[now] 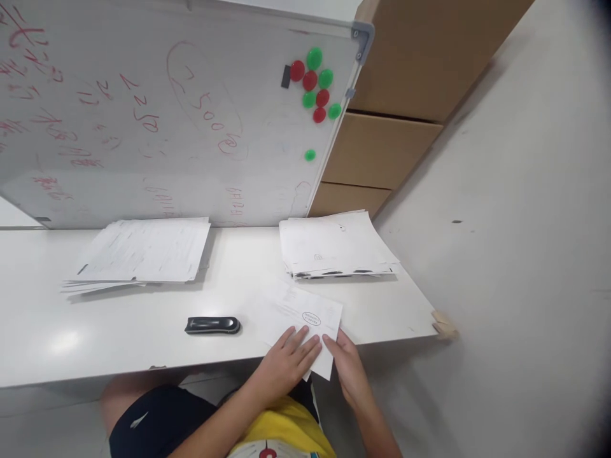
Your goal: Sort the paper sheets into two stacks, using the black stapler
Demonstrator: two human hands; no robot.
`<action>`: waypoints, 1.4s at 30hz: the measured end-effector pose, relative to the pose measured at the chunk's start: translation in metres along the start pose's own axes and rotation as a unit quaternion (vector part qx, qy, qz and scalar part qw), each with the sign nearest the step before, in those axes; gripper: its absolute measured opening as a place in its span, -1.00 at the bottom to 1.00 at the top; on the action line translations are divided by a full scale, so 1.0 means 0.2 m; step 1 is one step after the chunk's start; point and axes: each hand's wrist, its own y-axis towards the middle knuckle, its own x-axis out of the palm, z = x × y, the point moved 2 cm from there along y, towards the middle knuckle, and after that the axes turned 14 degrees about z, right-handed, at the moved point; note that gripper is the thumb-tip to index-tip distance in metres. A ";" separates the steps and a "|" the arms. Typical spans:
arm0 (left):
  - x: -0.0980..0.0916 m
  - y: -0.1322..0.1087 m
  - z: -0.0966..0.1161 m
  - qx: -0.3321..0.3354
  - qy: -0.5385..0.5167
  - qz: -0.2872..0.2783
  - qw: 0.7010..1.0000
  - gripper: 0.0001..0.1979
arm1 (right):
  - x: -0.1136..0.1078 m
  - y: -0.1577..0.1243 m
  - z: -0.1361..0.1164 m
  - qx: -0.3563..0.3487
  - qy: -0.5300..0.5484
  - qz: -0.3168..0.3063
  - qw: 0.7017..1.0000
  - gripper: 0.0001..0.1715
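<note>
A white printed sheet (300, 318) with an oval stamp lies at the table's front edge, its near corner hanging over. My left hand (286, 361) rests flat on the sheet's near part, fingers stretched out. My right hand (347, 369) pinches the sheet's near right corner at the edge. A black stapler (212, 325) lies on the table to the left of the sheet, apart from both hands.
Two stacks of paper sit farther back: one at the left (143, 251), one at the right (334, 245). A whiteboard (167, 114) with red writing and red and green magnets (315, 83) leans behind the white table (71, 331). Cardboard boxes (396, 95) stand at the right.
</note>
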 end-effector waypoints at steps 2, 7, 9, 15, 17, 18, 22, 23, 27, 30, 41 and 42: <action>-0.02 -0.02 -0.01 -0.004 -0.010 -0.006 1.000 -0.56 | -0.02 0.02 -0.01 -0.002 -0.012 0.004 1.000 -0.40; -0.12 -0.05 -0.08 -0.058 -0.069 -0.052 0.995 -0.46 | -0.04 0.03 -0.07 -0.029 -0.015 0.013 0.999 -0.40; -0.17 -0.05 -0.11 -0.126 -0.097 -0.038 0.987 -0.35 | -0.05 0.04 -0.10 -0.053 -0.028 0.018 0.998 -0.45; -0.21 0.00 -0.24 -0.479 -0.083 0.118 0.866 -0.30 | -0.10 0.09 -0.16 -0.148 -0.070 -0.004 0.986 -0.56; -0.18 0.02 -0.29 -0.540 -0.133 0.118 0.823 -0.30 | -0.11 0.10 -0.19 -0.174 -0.079 -0.010 0.982 -0.59; -0.16 0.03 -0.32 -0.560 -0.168 0.115 0.803 -0.33 | -0.11 0.11 -0.20 -0.184 -0.080 -0.008 0.980 -0.61; -0.18 0.08 -0.37 -0.580 -0.287 0.121 0.752 -0.63 | -0.11 0.09 -0.26 -0.215 -0.080 0.019 0.973 -0.61; -0.19 0.08 -0.37 -0.573 -0.291 0.136 0.754 -0.67 | -0.11 0.09 -0.27 -0.225 -0.083 0.032 0.970 -0.62; -0.20 0.04 -0.31 -0.514 -0.232 0.207 0.800 -0.72 | -0.11 0.08 -0.22 -0.275 -0.082 0.112 0.951 -0.68; -0.15 -0.01 -0.23 -0.501 -0.189 0.228 0.813 -0.65 | -0.08 0.10 -0.13 -0.270 -0.053 0.121 0.954 -0.65; -0.63 -0.12 -0.32 -0.371 -0.092 0.154 0.911 -0.48 | -0.13 0.07 -0.31 -0.084 -0.243 0.039 0.966 -0.55; -0.64 -0.16 -0.37 -0.369 -0.091 0.101 0.919 -0.45 | -0.10 0.08 -0.29 -0.058 -0.234 0.025 0.970 -0.55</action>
